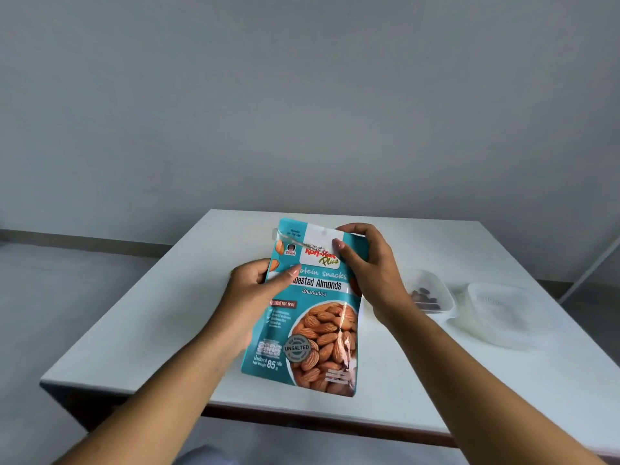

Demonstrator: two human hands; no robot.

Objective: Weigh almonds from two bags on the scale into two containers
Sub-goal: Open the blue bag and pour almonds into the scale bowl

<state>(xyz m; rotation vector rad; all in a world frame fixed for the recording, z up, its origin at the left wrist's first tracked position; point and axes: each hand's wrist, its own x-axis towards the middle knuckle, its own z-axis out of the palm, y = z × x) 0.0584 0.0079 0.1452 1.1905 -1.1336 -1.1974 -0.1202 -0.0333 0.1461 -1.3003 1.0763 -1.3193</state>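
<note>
A teal bag of roasted almonds (312, 317) is held upright in the air above the white table (167, 317). My left hand (255, 290) grips the bag's left edge, thumb across the front. My right hand (365, 266) pinches the bag's top right corner near the seal. To the right, a clear plastic container (432, 290) holds a few almonds, partly hidden by my right wrist. A second clear container (500, 310) stands beside it with nothing visible inside. The scale and a second bag are not visible.
The table's front edge (302, 411) runs close to me. Grey walls rise behind and a grey floor lies at the left. A white slanted pole (590, 263) leans at the far right.
</note>
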